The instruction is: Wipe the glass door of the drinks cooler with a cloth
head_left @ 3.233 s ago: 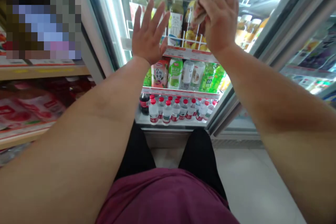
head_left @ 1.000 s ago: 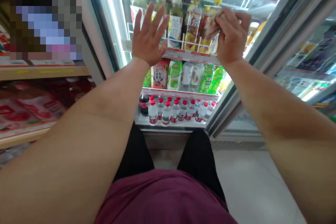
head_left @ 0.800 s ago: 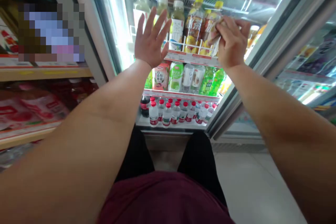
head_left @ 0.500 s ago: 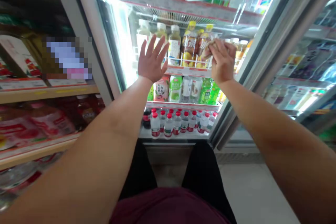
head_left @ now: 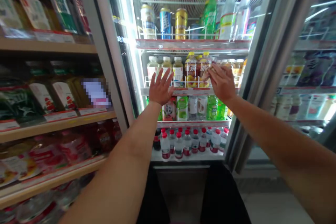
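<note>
My left hand (head_left: 161,88) is raised with its fingers spread, palm toward the glass door of a lit drinks cooler. It holds nothing and seems to rest flat on the glass. My right hand (head_left: 223,81) is closed on a beige cloth (head_left: 207,73), which is bunched under the fingers against the glass. Most of the cloth is hidden by the hand. Through the glass, behind the hands, stand pale-capped bottles (head_left: 178,71) and yellow-capped iced tea bottles (head_left: 190,70).
Cans (head_left: 181,23) line the shelf above; red-capped water bottles (head_left: 179,147) stand at the bottom. A vertical metal door handle (head_left: 243,143) runs along the right. Wooden shelves (head_left: 65,120) with bottles are close on the left. Another cooler (head_left: 301,87) is at the right.
The view has tilted upward, so the cooler sits lower in the picture and its can shelf shows more fully. Both hands keep nearly the same places against the glass, the cloth still in the right.
</note>
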{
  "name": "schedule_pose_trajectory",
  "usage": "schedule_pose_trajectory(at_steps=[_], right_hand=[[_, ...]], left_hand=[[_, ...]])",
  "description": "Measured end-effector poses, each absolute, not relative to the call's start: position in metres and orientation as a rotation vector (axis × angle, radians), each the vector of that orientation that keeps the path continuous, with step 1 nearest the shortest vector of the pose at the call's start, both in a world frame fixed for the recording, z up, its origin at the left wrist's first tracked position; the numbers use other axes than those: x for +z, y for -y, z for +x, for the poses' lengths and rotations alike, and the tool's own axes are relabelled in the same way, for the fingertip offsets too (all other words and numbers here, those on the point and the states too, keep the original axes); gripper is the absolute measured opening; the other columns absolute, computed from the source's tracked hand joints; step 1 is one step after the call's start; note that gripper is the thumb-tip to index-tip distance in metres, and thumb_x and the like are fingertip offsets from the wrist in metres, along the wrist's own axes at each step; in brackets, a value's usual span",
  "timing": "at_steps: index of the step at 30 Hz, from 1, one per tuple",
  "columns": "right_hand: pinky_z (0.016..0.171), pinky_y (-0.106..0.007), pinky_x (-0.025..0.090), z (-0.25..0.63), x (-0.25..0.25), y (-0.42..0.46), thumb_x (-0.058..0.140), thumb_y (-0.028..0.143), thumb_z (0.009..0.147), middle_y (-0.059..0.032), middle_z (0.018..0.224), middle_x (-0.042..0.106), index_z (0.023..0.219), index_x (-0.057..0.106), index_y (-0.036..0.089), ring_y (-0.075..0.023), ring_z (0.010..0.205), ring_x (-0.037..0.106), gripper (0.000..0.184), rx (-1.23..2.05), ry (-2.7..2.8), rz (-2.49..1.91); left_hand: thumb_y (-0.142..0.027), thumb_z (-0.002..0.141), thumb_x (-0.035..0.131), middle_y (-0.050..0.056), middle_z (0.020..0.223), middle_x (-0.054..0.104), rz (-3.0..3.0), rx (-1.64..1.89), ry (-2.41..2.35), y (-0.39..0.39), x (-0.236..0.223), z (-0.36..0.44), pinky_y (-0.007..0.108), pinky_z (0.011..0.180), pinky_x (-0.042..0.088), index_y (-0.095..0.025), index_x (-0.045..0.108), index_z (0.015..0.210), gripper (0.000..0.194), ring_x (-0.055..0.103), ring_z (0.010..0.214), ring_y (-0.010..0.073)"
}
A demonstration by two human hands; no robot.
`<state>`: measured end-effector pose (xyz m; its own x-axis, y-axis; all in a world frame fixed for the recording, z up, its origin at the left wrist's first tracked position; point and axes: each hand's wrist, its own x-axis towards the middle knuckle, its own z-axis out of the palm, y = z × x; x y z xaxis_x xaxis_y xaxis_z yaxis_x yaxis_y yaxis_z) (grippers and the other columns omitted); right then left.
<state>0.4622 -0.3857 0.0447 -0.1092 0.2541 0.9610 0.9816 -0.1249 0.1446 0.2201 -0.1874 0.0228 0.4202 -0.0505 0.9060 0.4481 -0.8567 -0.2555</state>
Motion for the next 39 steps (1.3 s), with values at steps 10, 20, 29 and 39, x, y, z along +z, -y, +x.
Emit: schedule_pose_trajectory(at_steps=[10, 20, 29, 39], right_hand=[[0.121, -0.054, 0.047, 0.463, 0.045, 0.379, 0.047, 0.022, 0.105, 0.0011, 0.148, 0.065, 0.139, 0.070, 0.030, -0.0339, 0.136, 0.057, 0.042, -1.359, 1.425, -1.369], [0.123, -0.057, 0.046, 0.444, 0.045, 0.373, 0.046, 0.020, 0.106, 0.0049, 0.146, 0.065, 0.135, 0.070, 0.040, -0.0322, 0.143, 0.053, 0.043, -1.317, 1.450, -1.470], [0.123, -0.055, 0.045, 0.434, 0.069, 0.362, 0.047, 0.017, 0.106, 0.0044, 0.149, 0.063, 0.119, 0.077, 0.032, -0.0335, 0.143, 0.053, 0.036, -1.305, 1.383, -1.459], [0.123, -0.056, 0.043, 0.429, 0.081, 0.347, 0.043, 0.019, 0.107, 0.0003, 0.150, 0.063, 0.123, 0.075, 0.026, -0.0331, 0.144, 0.050, 0.037, -1.316, 1.482, -1.431]], left_hand=[[-0.028, 0.100, 0.053, 0.000, 0.168, 0.032, -2.180, -1.460, 0.298, 0.183, 0.021, 0.220, 0.056, 0.135, 0.009, -0.032, 0.030, 0.168, 0.072, 0.016, 0.160, 0.0272], [-0.029, 0.102, 0.053, 0.001, 0.168, 0.032, -2.138, -1.543, 0.176, 0.175, 0.021, 0.223, 0.058, 0.135, 0.011, -0.033, 0.026, 0.169, 0.072, 0.016, 0.159, 0.0284], [-0.029, 0.102, 0.054, 0.001, 0.168, 0.033, -2.158, -1.529, 0.203, 0.177, 0.021, 0.222, 0.058, 0.135, 0.010, -0.034, 0.026, 0.169, 0.073, 0.016, 0.159, 0.0287], [-0.030, 0.101, 0.054, 0.006, 0.167, 0.036, -2.179, -1.535, 0.191, 0.174, 0.021, 0.223, 0.056, 0.134, 0.006, -0.025, 0.040, 0.164, 0.064, 0.018, 0.160, 0.0306]])
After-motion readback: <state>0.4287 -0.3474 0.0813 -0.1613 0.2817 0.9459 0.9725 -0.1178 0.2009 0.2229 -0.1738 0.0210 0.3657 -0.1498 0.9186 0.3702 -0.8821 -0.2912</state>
